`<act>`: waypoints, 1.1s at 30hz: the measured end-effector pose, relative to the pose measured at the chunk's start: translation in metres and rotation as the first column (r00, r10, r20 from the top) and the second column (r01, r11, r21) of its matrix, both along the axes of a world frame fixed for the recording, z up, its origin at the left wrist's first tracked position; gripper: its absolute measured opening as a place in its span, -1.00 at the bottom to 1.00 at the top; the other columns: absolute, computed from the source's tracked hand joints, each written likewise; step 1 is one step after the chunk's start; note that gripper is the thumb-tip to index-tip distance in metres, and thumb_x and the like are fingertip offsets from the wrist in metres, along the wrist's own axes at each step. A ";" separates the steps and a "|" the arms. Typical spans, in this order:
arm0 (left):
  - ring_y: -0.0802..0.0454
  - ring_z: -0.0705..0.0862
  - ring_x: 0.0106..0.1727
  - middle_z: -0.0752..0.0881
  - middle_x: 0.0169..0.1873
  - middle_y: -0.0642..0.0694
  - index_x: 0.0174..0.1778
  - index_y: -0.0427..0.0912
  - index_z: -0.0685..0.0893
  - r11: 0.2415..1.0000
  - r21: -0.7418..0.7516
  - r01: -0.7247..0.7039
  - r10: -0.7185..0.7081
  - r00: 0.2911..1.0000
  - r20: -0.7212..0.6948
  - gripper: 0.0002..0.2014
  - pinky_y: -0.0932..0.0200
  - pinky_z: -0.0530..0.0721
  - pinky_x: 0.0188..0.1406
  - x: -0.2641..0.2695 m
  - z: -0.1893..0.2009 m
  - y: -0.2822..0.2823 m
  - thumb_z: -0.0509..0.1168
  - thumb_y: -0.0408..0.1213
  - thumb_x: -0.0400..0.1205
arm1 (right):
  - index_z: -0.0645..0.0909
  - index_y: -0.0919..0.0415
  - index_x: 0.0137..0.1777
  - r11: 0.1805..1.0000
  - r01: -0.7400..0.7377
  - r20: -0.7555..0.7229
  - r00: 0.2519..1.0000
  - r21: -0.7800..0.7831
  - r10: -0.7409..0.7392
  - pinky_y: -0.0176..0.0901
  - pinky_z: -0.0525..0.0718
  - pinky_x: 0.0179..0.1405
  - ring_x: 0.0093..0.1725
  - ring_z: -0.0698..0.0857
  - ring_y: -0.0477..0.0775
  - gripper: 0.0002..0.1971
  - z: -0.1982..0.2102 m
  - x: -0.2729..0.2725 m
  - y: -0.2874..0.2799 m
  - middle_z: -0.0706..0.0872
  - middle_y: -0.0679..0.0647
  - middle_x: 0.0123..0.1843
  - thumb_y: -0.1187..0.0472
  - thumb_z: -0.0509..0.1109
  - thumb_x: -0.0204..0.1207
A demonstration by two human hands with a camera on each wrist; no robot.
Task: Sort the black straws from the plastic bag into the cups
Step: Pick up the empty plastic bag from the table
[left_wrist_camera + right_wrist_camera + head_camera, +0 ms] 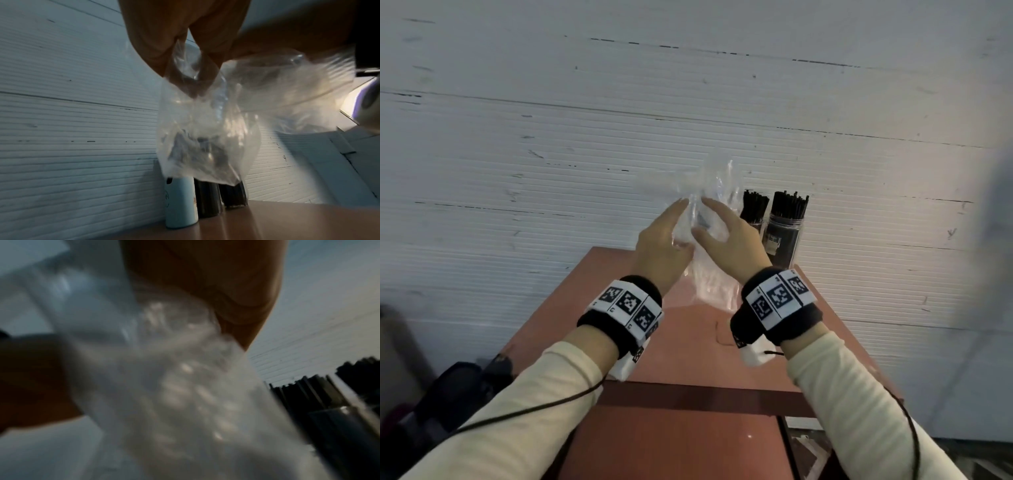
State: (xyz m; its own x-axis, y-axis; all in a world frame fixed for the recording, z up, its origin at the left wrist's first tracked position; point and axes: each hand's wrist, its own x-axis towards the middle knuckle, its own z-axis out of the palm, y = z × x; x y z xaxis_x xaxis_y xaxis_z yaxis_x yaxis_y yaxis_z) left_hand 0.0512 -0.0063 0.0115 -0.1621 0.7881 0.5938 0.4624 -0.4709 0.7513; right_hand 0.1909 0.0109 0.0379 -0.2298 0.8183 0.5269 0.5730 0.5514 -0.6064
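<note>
Both hands hold the crumpled clear plastic bag [709,233] above the reddish-brown table [681,346]: the left hand [661,246] pinches its top, the right hand [732,240] has fingers spread against it. Just beyond the right grip stand two clear cups [786,240] of black straws [789,204], against a white ribbed wall [551,137].

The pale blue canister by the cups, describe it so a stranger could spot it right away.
Start at the reddish-brown table and follow its far edge to the white ribbed wall. Three containers stand together there; the pale blue cylindrical canister is the leftmost, opaque and strawless, unlike the two clear plastic cups packed with black straws.
</note>
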 end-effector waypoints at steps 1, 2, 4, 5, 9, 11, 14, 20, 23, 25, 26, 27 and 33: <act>0.42 0.69 -0.05 0.64 0.34 -0.02 0.57 0.08 0.43 1.000 0.011 0.017 -0.017 1.000 -0.001 -0.31 0.62 0.54 -0.20 0.001 0.002 -0.002 0.37 -0.50 0.54 | 0.32 -0.24 0.57 0.998 -0.058 -0.035 0.998 -0.008 0.057 -0.34 0.38 0.26 0.46 0.49 -0.06 -0.43 0.003 -0.003 -0.003 0.51 -0.07 0.53 -0.07 0.38 0.57; 0.55 0.64 -0.07 0.66 0.27 0.05 0.57 0.08 0.42 0.999 0.024 0.025 -0.024 1.000 -0.018 -0.31 0.62 0.54 -0.19 0.002 0.004 -0.005 0.35 -0.51 0.54 | 0.31 -0.27 0.58 0.995 -0.101 -0.052 0.994 -0.005 0.100 -0.43 0.34 0.25 0.47 0.46 -0.14 -0.40 0.005 -0.005 -0.006 0.49 -0.12 0.54 -0.09 0.39 0.56; 0.52 0.63 -0.16 0.66 -0.04 0.19 0.60 0.09 0.37 0.998 0.024 0.057 -0.055 0.995 -0.078 -0.29 0.57 0.58 -0.18 0.002 0.005 -0.009 0.35 -0.49 0.55 | 0.34 -0.30 0.54 0.991 -0.132 -0.072 0.988 0.031 0.134 -0.69 0.30 0.08 0.33 0.49 -0.31 -0.38 0.007 -0.005 -0.009 0.50 -0.21 0.51 -0.03 0.46 0.51; 0.44 0.65 -0.19 0.62 -0.13 0.23 0.61 0.11 0.35 0.996 0.017 0.091 -0.089 0.991 -0.104 -0.28 0.50 0.63 -0.14 0.001 0.007 -0.012 0.35 -0.46 0.55 | 0.38 -0.29 0.51 0.990 -0.130 -0.086 0.987 0.050 0.134 -0.76 0.33 -0.05 0.22 0.51 -0.38 -0.39 0.006 -0.004 -0.009 0.52 -0.25 0.46 0.02 0.49 0.49; 0.46 0.64 0.14 0.50 0.28 0.42 0.52 0.20 0.38 0.949 0.007 0.315 -0.313 0.943 -0.111 -0.38 0.27 0.71 0.11 -0.004 0.013 -0.029 0.35 -0.39 0.61 | 0.48 -0.12 0.43 0.986 -0.154 -0.150 0.975 0.062 0.162 -0.67 0.33 0.09 0.26 0.52 -0.31 -0.45 0.005 0.003 -0.007 0.57 -0.30 0.35 0.27 0.46 0.48; 0.33 0.66 0.20 0.52 0.33 0.40 0.41 0.18 0.49 0.953 0.050 0.299 -0.294 0.953 -0.077 -0.53 0.26 0.69 0.14 -0.012 0.019 -0.035 0.37 -0.30 0.62 | 0.48 -0.08 0.45 0.987 -0.158 -0.191 0.968 0.039 0.162 -0.48 0.27 0.29 0.41 0.42 -0.29 -0.47 0.004 0.012 -0.006 0.52 -0.31 0.38 0.29 0.44 0.51; 0.29 0.63 0.20 0.60 0.27 0.25 0.31 0.09 0.57 0.978 0.163 0.132 -0.121 0.990 -0.076 -0.65 0.15 0.65 0.23 -0.032 0.019 -0.033 0.39 -0.20 0.62 | 0.48 -0.12 0.46 0.987 -0.162 -0.255 0.954 -0.006 0.155 -0.29 0.27 0.40 0.48 0.34 -0.27 -0.47 0.003 0.028 -0.007 0.46 -0.35 0.42 0.26 0.45 0.53; 0.59 0.21 0.50 0.26 0.56 0.38 0.61 0.21 0.26 0.972 -0.019 0.234 -0.232 0.945 -0.232 -0.16 0.55 0.24 0.43 -0.035 0.011 -0.029 0.55 -0.07 0.45 | 0.47 -0.19 0.45 0.955 -0.278 -0.266 0.933 -0.105 0.242 -0.12 0.43 0.50 0.54 0.34 -0.18 -0.47 -0.006 0.029 -0.016 0.42 -0.23 0.51 0.18 0.47 0.53; 0.86 0.09 0.27 0.10 0.41 0.56 0.63 0.20 0.11 0.977 -0.118 0.177 -0.210 0.891 -0.403 -0.12 0.90 0.13 0.02 -0.021 0.015 -0.030 0.51 -0.08 0.50 | 0.31 -0.20 0.55 0.927 -0.343 -0.250 0.920 -0.150 0.300 -0.10 0.26 0.53 0.56 0.20 -0.25 -0.43 -0.008 0.022 -0.021 0.27 -0.19 0.63 0.17 0.37 0.60; 0.65 0.10 0.35 0.12 0.43 0.45 0.66 0.13 0.10 0.977 -0.153 0.150 -0.203 0.877 -0.435 -0.09 0.91 0.08 -0.01 -0.017 0.019 -0.027 0.52 -0.05 0.48 | 0.16 -0.29 0.61 0.885 -0.439 -0.347 0.863 -0.153 0.368 -0.14 0.17 0.53 0.60 0.07 -0.32 -0.35 -0.009 0.021 -0.023 0.11 -0.30 0.67 0.14 0.35 0.63; 0.56 0.12 0.39 0.16 0.48 0.37 0.66 0.10 0.12 0.975 -0.157 0.155 -0.209 0.878 -0.430 -0.06 0.85 0.08 0.10 -0.016 0.020 -0.023 0.55 -0.04 0.45 | 0.12 -0.34 0.62 0.871 -0.470 -0.358 0.845 -0.141 0.398 -0.11 0.16 0.57 0.62 0.05 -0.34 -0.31 -0.010 0.022 -0.022 0.10 -0.38 0.64 0.09 0.38 0.61; 0.49 0.15 0.44 0.20 0.54 0.29 0.65 0.08 0.15 0.972 -0.164 0.167 -0.222 0.882 -0.416 -0.03 0.73 0.12 0.25 -0.016 0.022 -0.020 0.58 -0.04 0.40 | 0.12 -0.37 0.62 0.863 -0.486 -0.332 0.844 -0.137 0.422 -0.08 0.22 0.60 0.63 0.09 -0.33 -0.27 -0.011 0.022 -0.021 0.14 -0.44 0.60 0.06 0.43 0.58; 0.31 0.29 0.51 0.33 0.55 0.18 0.65 0.04 0.19 0.954 -0.241 0.178 -0.266 0.872 -0.410 0.00 0.31 0.36 0.44 -0.012 0.028 -0.015 0.62 -0.06 0.35 | 0.42 -0.19 0.53 0.901 -0.420 -0.300 0.878 -0.109 0.373 0.06 0.34 0.60 0.51 0.38 -0.35 -0.30 -0.017 0.023 -0.012 0.48 -0.37 0.47 0.34 0.51 0.46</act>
State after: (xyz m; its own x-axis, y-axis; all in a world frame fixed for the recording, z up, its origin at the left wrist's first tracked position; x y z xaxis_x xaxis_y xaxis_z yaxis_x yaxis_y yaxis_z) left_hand 0.0390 -0.0212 0.0393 0.2691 0.8768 0.3985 0.6617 -0.4689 0.5850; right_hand 0.2141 -0.0008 0.0213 -0.4248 0.7683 0.4789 0.1326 0.5761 -0.8066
